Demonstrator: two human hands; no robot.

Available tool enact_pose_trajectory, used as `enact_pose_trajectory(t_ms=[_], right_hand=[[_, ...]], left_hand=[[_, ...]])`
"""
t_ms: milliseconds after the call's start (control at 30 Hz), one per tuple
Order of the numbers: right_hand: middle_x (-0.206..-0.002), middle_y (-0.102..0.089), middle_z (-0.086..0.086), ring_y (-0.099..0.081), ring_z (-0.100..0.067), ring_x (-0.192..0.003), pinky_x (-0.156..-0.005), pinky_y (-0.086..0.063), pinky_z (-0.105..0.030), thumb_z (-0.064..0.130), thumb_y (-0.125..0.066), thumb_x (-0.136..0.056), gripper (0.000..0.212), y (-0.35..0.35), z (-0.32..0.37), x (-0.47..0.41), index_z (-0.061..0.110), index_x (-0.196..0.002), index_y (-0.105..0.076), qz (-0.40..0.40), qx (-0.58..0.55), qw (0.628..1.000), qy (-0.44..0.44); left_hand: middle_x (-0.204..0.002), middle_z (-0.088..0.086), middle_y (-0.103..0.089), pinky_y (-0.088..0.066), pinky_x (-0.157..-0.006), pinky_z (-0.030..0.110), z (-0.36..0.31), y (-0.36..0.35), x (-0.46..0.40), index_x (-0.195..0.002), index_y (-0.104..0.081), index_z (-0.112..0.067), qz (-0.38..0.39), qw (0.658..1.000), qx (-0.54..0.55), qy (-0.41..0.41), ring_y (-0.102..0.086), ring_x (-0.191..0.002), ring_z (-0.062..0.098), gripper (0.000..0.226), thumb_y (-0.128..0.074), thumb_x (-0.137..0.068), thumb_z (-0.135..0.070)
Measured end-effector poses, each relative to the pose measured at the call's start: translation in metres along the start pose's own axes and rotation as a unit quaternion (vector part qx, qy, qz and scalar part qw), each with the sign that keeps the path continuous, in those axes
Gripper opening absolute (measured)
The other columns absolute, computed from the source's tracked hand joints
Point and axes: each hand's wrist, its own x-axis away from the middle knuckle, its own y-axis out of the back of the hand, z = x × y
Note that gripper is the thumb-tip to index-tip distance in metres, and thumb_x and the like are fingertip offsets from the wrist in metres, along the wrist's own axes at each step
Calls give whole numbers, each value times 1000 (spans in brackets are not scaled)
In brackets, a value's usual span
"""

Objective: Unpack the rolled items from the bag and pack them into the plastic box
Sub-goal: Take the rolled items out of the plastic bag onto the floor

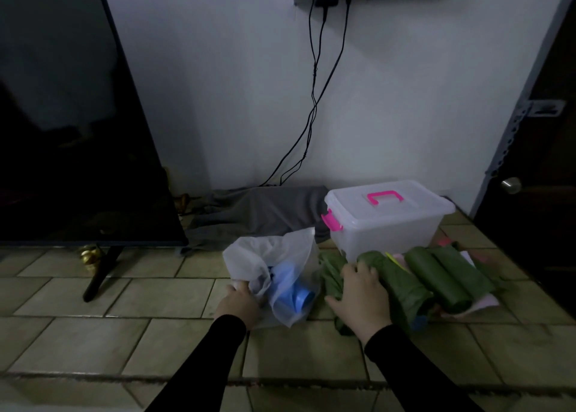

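Note:
A translucent white plastic bag [274, 256] lies on the tiled counter with a blue roll [294, 296] showing through its side. My left hand [240, 302] grips the bag's lower left edge. Right of the bag lie several green rolls [436, 274], side by side on pale pink sheets. My right hand [361, 296] rests on the leftmost green roll [396, 284], fingers spread over it. Behind the rolls stands the clear plastic box [386, 224] with its lid on, a pink handle on top and a pink latch at its left end.
A dark TV screen [71, 131] on a black stand fills the left. Grey cloth [265, 212] lies against the wall behind the bag. Cables [314, 100] hang from wall sockets. The counter's right edge runs by a dark door with a round knob [511, 184].

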Motion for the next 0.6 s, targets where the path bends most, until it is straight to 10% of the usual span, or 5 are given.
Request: enact_pose_trajectory(t_ms=[200,400,600], right_hand=[[-73,-56,1,-63,-23,-84,-59,-42,-25,36,-59,-86,25,6,40,-17,18,-69,-55,139,-153,972,110],[-124,-60,-11,-59,-31,-108,-87,-48,-38,34,-58,-87,64,-27,51,-15,19,-144,-30,160,-77,973,148],[-106,-67,-6,-64,-27,-89,-68,-42,-28,41,-51,-92,45,-21,39,-5,28,-132,-34,68,-163,975,139]], left_hand=[[-145,23,-26,-39,-100,41,9,-9,-12,-149,-22,-23,-3,998,-48,-38,-34,-126,41,54,-39,-99,-34],[-145,26,-26,-39,-99,41,11,-6,-10,-151,-13,-26,15,992,-117,-51,-37,-123,40,57,-36,-100,-34],[-146,23,-26,-39,-100,42,14,-5,-6,-151,-11,-29,3,992,-109,-60,-39,-123,39,55,-34,-101,-35]])
